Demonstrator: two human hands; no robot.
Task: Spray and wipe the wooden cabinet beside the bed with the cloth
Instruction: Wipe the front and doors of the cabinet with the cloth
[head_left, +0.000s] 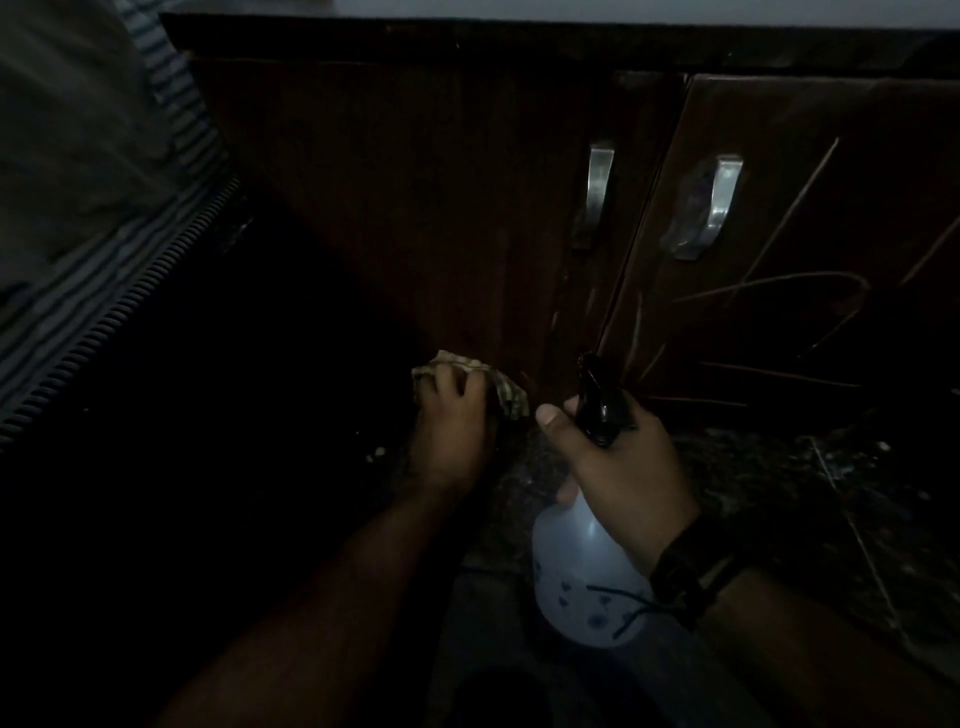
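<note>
The dark wooden cabinet (415, 208) fills the upper middle of the dim view, its left door facing me. My left hand (454, 415) holds a crumpled patterned cloth (506, 397) against the bottom of that door. My right hand (618, 467) grips a white spray bottle (582, 587) by its neck, just right of the cloth. The bottle's black nozzle (597, 395) points up toward the seam between the two doors. A dark band sits on my right wrist.
Two metal handles (597, 192) (714, 208) sit on the doors; the right door (805, 260) bears pale scratch lines. The bed's striped mattress edge (119, 291) runs down the left. A speckled stone floor (779, 478) lies below the cabinet.
</note>
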